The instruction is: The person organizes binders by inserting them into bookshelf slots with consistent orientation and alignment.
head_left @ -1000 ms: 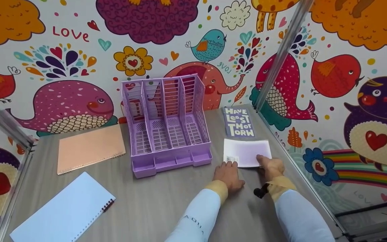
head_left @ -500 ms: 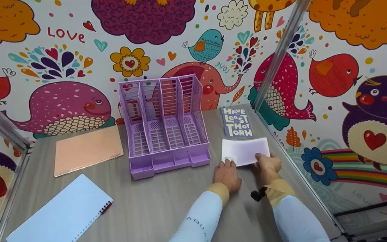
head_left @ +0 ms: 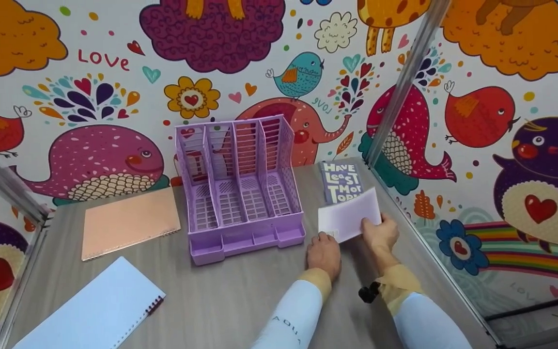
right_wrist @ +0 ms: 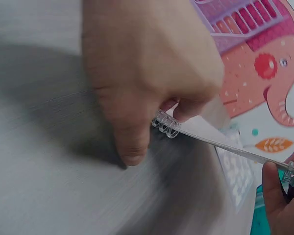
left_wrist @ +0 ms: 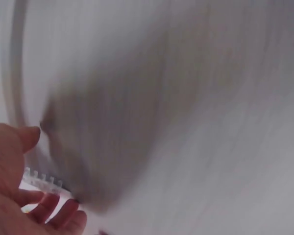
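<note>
Head view: lilac-white spiral notebook (head_left: 347, 217) being held at a tilt

In the head view, the notebook's near right part is being gripped by the right hand (head_left: 380, 236), thumb on top, its right end being held above the table (head_left: 240, 300). Its near left corner is being touched by the left hand (head_left: 323, 253), whose fingers are being held loosely bent. Behind it, a purple lettered notebook (head_left: 341, 180) is being partly hidden. Farther left, a four-compartment purple desk organizer (head_left: 250, 229), a peach spiral notebook (head_left: 131, 223) and a pale blue spiral notebook (head_left: 90, 310) are being supported by the table.

In the left wrist view, clear coil binding (left_wrist: 41, 181) is being flanked by the left hand's separated thumb and fingers.

In the right wrist view, one end of the binding is being pinched by the right hand; near the other, the left thumb is being rested on the table.
</note>
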### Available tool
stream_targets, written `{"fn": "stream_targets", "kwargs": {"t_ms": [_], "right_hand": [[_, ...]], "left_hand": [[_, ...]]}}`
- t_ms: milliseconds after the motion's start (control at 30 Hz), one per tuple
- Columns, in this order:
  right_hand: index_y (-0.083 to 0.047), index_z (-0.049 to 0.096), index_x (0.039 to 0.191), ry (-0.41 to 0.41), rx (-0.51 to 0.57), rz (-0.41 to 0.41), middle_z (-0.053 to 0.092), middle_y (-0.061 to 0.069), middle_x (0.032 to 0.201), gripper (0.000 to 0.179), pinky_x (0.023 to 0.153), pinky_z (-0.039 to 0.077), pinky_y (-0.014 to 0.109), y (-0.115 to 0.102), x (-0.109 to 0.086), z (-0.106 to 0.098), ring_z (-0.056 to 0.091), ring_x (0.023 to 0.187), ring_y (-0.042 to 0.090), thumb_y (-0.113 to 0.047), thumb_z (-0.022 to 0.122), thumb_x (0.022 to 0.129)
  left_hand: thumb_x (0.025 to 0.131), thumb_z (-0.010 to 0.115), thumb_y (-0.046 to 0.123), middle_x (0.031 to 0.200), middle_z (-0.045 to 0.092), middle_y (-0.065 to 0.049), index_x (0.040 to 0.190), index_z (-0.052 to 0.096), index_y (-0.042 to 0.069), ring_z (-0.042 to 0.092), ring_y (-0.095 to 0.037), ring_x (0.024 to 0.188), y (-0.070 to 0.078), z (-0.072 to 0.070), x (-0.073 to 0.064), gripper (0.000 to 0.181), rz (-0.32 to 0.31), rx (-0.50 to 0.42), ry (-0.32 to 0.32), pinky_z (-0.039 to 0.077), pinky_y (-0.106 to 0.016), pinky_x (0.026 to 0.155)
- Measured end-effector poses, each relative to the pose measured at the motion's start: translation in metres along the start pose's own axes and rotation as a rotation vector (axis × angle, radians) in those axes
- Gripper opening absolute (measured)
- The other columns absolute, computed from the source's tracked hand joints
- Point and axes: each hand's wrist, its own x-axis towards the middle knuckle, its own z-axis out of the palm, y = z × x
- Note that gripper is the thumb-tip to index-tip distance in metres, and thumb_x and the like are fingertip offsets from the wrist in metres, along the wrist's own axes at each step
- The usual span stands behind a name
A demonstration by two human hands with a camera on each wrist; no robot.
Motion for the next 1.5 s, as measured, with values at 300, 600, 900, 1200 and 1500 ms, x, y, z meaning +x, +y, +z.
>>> {"fn": "stream_targets", "kwargs": {"t_ms": [300,600,900,1200,1500], "right_hand": [[0.004,0.065,0.145,0.018,-0.07,-0.15,0.07,0.031,0.145,0.046,0.118,0.056,0.066,-0.012,-0.02,0.005,0.07,0.128,0.048,-0.012,0.072,0.102],[0.003,0.071,0.135,0.034,-0.147,-0.305,0.076,0.03,0.137,0.041,0.107,0.062,0.066,-0.023,-0.036,0.013,0.076,0.122,0.049,-0.016,0.074,0.099],[0.003,0.071,0.14,0.034,-0.101,-0.36,0.076,0.03,0.14,0.042,0.109,0.06,0.067,-0.033,-0.048,0.012,0.077,0.125,0.051,-0.013,0.073,0.101],[0.002,0.075,0.134,0.091,0.022,-0.463,0.08,0.027,0.132,0.034,0.1,0.065,0.064,-0.045,-0.057,0.021,0.081,0.114,0.045,-0.01,0.073,0.101],[0.007,0.076,0.116,0.162,0.011,-0.577,0.082,0.031,0.114,0.03,0.094,0.062,0.064,-0.049,-0.062,0.035,0.079,0.101,0.048,-0.012,0.077,0.093]], "left_hand": [[0.097,0.077,0.022,0.102,0.068,-0.008,0.123,0.078,0.004,0.071,-0.023,0.091,0.004,0.003,0.005,0.031,-0.064,-0.005,0.088,0.063,-0.037,0.076],[0.091,0.085,0.022,0.131,0.07,-0.02,0.148,0.063,-0.001,0.07,-0.037,0.117,-0.004,0.001,0.014,0.065,-0.105,-0.165,0.06,0.069,-0.048,0.084],[0.092,0.078,0.018,0.119,0.073,-0.018,0.14,0.064,-0.005,0.075,-0.035,0.095,-0.006,0.029,0.02,0.055,-0.07,-0.182,0.211,0.066,-0.048,0.081],[0.102,0.071,0.007,0.126,0.076,-0.021,0.142,0.063,-0.007,0.082,-0.034,0.095,-0.009,-0.015,0.016,0.044,-0.054,-0.265,0.161,0.069,-0.045,0.084],[0.092,0.083,0.013,0.127,0.074,-0.017,0.14,0.061,-0.001,0.081,-0.034,0.094,-0.013,-0.038,0.017,0.055,-0.03,-0.353,0.171,0.068,-0.041,0.085]]}}
